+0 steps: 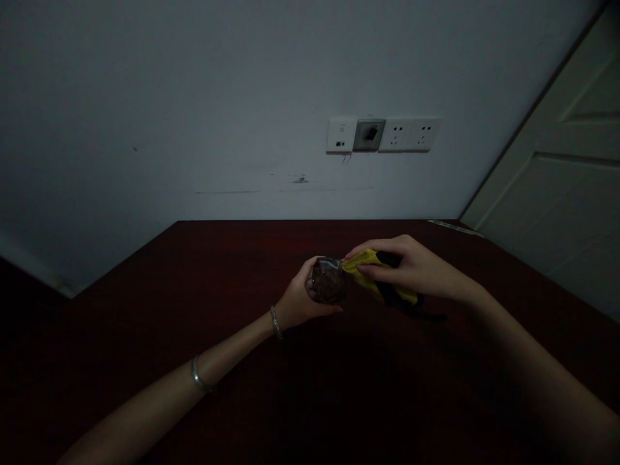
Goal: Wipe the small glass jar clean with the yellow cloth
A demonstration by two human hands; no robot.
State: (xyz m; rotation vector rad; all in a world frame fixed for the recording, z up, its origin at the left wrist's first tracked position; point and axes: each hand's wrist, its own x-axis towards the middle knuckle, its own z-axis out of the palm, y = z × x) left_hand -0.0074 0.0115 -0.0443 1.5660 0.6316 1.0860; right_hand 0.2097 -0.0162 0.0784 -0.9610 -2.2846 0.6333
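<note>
My left hand (301, 298) is curled around a small dark brown, shiny object (329, 281), glass-like and rounded; the dim light hides what kind it is. In my right hand (409, 261) is a bunched yellow and black cloth (361, 261), pinched between thumb and fingers. The cloth's yellow tip meets the right edge of the brown object. Both hands are above the dark red tabletop (232, 258). Part of the cloth hangs below my right palm, its black end hard to make out in the shadow.
Behind the table rises a pale wall (217, 97) with a row of sockets (409, 134) and a grey switch plate (369, 135). A white panelled door (571, 181) stands at the right. A thin patterned strip (455, 227) lies at the table's back right edge.
</note>
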